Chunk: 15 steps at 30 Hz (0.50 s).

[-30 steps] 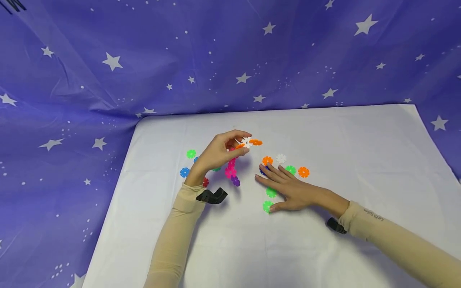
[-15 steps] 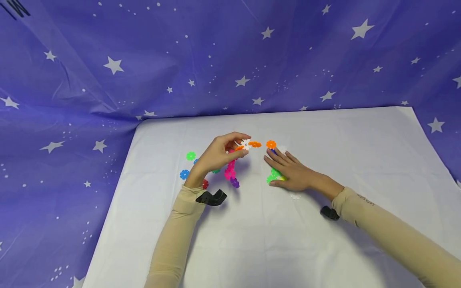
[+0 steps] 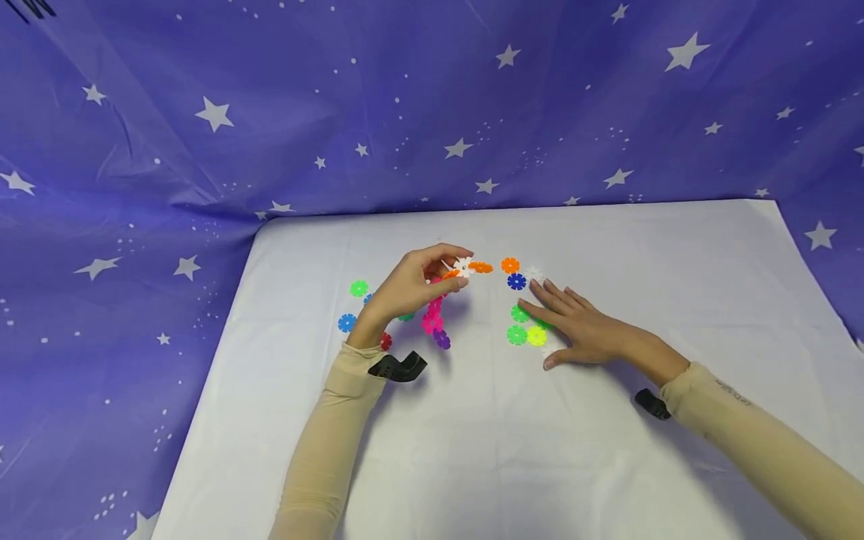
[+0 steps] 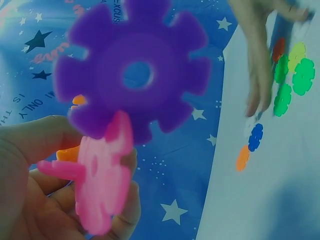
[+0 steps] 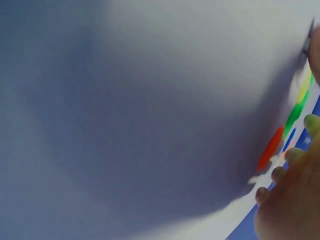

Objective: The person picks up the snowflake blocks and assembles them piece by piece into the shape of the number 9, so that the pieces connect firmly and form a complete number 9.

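My left hand (image 3: 412, 285) holds a linked chain of snowflake discs above the table, with thumb and fingers around its upper part. A white disc (image 3: 463, 267) and an orange disc (image 3: 481, 268) stick out past the fingertips; pink discs (image 3: 433, 322) hang below, ending in a purple disc (image 4: 100, 75) that looms large in the left wrist view. My right hand (image 3: 582, 330) is spread, palm down, over the right edge of a loose group. Beside its fingers lie a blue disc (image 3: 516, 282), an orange snowflake disc (image 3: 510, 265), green discs (image 3: 517, 334) and a yellow disc (image 3: 536, 336). The hand partly hides others.
Left of the chain, more loose discs lie around the left wrist, among them a light green disc (image 3: 359, 288), a light blue disc (image 3: 347, 323) and a red disc (image 3: 386, 341). The white-covered table (image 3: 432, 465) ends at a purple star-patterned cloth (image 3: 405, 112) behind.
My right hand has swept the loose discs into a tighter group farther from me, then slid back to the right, uncovering several. The left hand and its chain have stayed in place.
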Each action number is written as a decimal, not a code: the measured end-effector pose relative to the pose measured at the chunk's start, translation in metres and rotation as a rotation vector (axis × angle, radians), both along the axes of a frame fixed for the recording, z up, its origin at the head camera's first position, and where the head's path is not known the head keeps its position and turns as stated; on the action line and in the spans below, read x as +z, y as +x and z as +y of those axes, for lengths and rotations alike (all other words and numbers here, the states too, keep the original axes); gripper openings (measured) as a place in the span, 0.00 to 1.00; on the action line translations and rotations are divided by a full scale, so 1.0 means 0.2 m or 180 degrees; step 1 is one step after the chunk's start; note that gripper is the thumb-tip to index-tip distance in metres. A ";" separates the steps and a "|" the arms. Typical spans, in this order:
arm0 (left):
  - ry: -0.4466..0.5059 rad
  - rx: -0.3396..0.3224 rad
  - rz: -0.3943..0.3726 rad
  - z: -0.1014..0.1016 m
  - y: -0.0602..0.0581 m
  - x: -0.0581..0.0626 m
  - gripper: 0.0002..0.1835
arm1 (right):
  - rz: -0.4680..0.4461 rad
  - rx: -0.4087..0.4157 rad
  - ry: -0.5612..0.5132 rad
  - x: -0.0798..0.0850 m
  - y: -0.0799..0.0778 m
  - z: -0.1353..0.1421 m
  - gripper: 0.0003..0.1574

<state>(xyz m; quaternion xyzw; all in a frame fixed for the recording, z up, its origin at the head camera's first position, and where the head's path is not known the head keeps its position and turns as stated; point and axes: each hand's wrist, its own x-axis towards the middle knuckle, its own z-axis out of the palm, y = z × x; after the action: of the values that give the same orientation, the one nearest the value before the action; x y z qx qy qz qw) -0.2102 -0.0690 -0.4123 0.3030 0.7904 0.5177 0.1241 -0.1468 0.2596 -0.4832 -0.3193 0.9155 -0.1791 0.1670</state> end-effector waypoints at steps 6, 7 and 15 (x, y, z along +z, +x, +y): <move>-0.0017 0.0015 -0.0061 -0.01 0.01 -0.02 0.20 | 0.0067 -0.0217 -0.0111 -0.02 -0.12 0.00 0.54; -0.0013 0.0020 -0.0052 -0.01 0.01 -0.02 0.20 | 0.0085 -0.0231 -0.0127 -0.02 -0.14 -0.01 0.53; 0.0126 0.0032 -0.0070 -0.01 -0.01 -0.01 0.20 | 0.0135 -0.0413 -0.0224 0.03 -0.36 -0.08 0.42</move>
<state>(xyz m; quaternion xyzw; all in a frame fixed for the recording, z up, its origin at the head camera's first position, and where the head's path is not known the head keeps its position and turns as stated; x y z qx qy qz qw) -0.2116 -0.0702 -0.4140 0.2957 0.7802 0.5371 0.1242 -0.2189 0.2440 -0.4778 -0.2686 0.9307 -0.2148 0.1242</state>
